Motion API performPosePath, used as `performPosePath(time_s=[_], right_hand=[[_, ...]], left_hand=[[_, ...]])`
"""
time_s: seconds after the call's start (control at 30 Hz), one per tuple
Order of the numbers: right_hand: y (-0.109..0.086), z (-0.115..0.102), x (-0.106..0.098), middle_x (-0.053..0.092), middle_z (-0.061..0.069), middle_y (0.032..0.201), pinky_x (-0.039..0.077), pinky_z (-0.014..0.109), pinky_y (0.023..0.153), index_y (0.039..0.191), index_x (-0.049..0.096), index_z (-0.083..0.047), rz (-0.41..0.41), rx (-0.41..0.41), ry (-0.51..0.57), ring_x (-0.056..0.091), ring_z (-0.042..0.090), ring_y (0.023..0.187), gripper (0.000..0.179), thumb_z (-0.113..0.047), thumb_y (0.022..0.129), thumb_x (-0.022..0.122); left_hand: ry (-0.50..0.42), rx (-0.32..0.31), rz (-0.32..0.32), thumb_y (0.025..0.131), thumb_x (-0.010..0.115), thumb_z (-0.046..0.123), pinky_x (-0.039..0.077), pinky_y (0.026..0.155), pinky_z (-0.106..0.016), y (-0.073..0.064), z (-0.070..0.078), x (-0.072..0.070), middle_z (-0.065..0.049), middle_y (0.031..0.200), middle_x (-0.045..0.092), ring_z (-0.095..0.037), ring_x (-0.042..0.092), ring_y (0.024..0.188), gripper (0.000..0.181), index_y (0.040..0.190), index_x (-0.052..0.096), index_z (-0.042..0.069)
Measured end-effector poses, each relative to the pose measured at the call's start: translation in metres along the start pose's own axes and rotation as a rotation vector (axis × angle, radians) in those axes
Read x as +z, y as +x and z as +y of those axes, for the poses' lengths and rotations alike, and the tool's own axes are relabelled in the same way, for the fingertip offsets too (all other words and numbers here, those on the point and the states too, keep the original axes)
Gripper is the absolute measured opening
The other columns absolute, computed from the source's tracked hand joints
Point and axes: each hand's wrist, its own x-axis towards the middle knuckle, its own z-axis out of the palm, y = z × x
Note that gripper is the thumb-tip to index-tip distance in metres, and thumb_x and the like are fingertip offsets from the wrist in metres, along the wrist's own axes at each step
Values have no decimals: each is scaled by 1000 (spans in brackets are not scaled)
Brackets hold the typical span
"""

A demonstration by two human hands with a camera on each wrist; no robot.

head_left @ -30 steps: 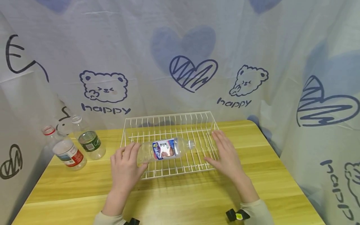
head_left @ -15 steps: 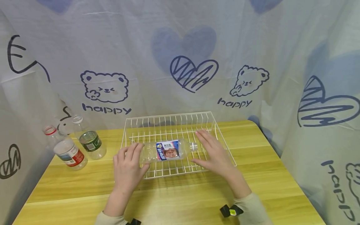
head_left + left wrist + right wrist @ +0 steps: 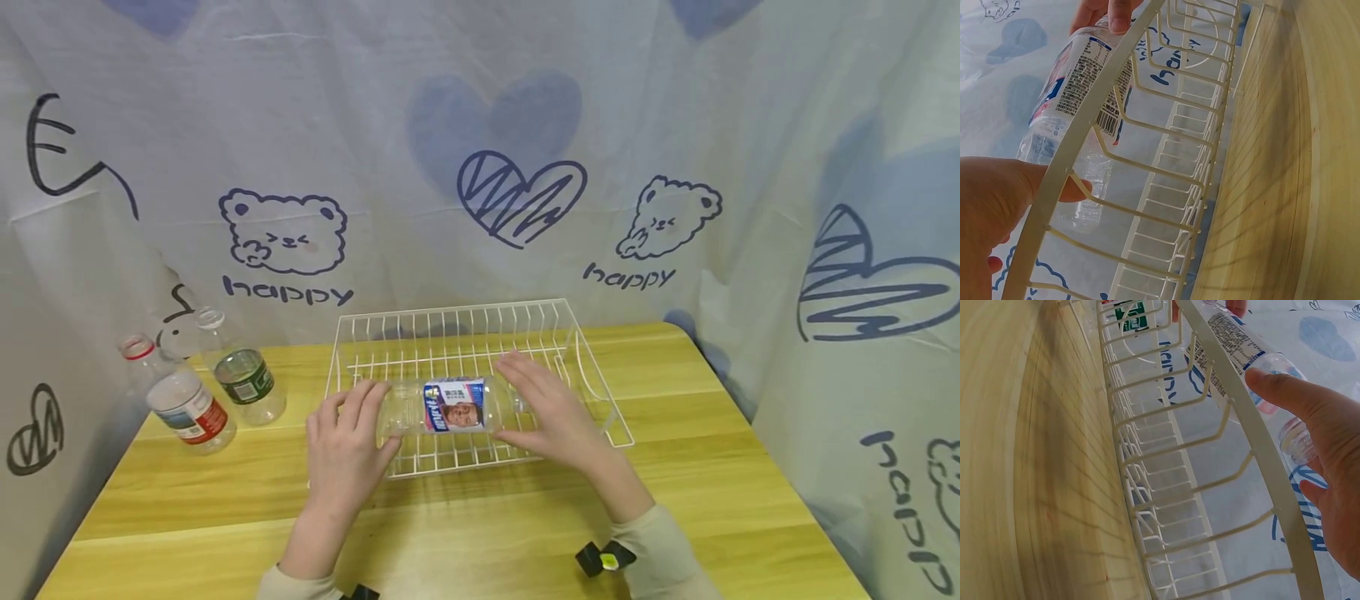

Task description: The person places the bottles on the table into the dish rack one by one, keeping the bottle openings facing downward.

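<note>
A clear, capless plastic bottle [image 3: 455, 406] with a blue-and-white label lies sideways over the white wire dish rack [image 3: 450, 310], neck to the right. My left hand [image 3: 346, 442] grips its base end, thumb on the near side and fingers on the far side. At the shoulder, my right hand [image 3: 551, 415] holds the bottle between thumb and fingers, partly covering the neck. In the right wrist view, the right thumb [image 3: 1282, 390] lies against the bottle, and the open neck [image 3: 1297, 440] shows beside the palm. The rack's front rim [image 3: 1054, 175] crosses before the bottle in the left wrist view.
On the left of the wooden table [image 3: 480, 542] stand two more capless plastic bottles: one with a red-and-white label [image 3: 191, 412], one with a green label [image 3: 245, 379]. A printed cloth [image 3: 405, 125] hangs behind the table.
My right hand has moved left from the rack's right side onto the bottle's neck end. The bottle has shifted slightly right and turned so its label faces differently; my left hand stays at the base.
</note>
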Motion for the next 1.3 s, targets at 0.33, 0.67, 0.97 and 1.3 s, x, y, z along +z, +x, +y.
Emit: performPosePath(time_s=[0.33,0.67,0.97,1.3], right_hand=[[4,-5,4,52,13,143,37,47,112,140,47,-4,24,-34,13,46,31,136,87,-32,68,85],[4,-8,5,57,14,136,43,48,106,132,53,-3,83,-28,39,52,31,129,80,-31,65,87],[1,-8,5,60,16,130,47,45,103,128,54,2,154,-28,65,58,32,120,79,-29,63,87],[-4,-8,4,62,16,123,49,43,100,126,53,2,183,87,52,59,30,117,81,-27,61,90]], left_hand=[[-13,8,9,56,92,15,39,79,-46,0,0,-2,-13,121,63,-36,52,100,76,124,59,8],[-21,29,33,63,86,15,39,81,-47,2,-1,-5,-11,130,61,-35,50,105,76,133,56,11],[-68,44,96,75,73,27,40,82,-50,5,1,-4,-13,133,59,-36,51,111,69,139,53,12],[-120,10,110,91,52,55,38,88,-53,8,3,-6,-19,127,60,-39,50,111,62,129,60,7]])
